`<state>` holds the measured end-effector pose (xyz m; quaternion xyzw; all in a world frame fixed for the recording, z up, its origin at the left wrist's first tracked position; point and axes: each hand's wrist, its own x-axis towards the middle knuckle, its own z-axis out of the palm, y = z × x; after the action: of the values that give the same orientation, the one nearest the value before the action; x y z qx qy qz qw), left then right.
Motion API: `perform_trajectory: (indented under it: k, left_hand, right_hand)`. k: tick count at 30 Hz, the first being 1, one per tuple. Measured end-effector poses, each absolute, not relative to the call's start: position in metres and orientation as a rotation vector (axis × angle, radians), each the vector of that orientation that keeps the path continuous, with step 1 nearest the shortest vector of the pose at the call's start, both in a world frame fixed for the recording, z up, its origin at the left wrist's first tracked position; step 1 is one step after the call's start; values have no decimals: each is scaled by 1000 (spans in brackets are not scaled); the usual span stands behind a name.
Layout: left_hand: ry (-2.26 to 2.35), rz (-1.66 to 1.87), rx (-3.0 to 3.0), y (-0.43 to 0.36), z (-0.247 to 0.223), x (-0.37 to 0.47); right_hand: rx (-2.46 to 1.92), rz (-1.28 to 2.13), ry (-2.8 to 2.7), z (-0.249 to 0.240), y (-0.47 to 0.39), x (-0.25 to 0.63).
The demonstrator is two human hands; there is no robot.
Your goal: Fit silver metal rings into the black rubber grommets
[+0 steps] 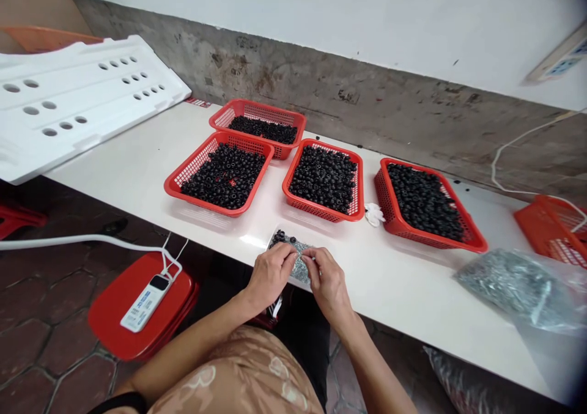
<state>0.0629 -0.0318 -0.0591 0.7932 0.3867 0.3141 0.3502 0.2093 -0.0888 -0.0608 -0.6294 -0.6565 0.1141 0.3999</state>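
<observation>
A tiny piece (299,255), too small to identify, is pinched by the left hand (270,272) and right hand (327,279) above small silvery metal parts (300,271) in a shallow pale tray (300,284) on the white bench (394,282); red perforated plastic baskets (316,210) stand beyond.

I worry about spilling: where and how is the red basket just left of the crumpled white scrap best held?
By the red basket's rim, probably: left hand on its left side, right hand on its right, coming from the near side. The rim runs around an upright, open basket of loose black pieces, so opposed grips should keep it level.
</observation>
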Motion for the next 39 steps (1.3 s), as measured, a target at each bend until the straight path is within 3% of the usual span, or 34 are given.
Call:
perform_trajectory:
  k: [8,14,19,26,39]
  left_hand:
    - [875,674,1483,-24,-56,57]
    - [734,632,1116,-26,-53,57]
    - [728,644,922,-27,-50,50]
    - [740,691,586,-29,-49,42]
    - [864,881,550,-44,-52,44]
  right_hand:
    - [-1643,196,-1664,-69,-89,218]
    - [-1532,665,-1439,-54,-84,213]
    - [-1472,808,-1289,-48,-83,206]
    - [-1471,622,-1303,-45,-95,199]
    - [-1504,404,-1458,-52,-99,174]
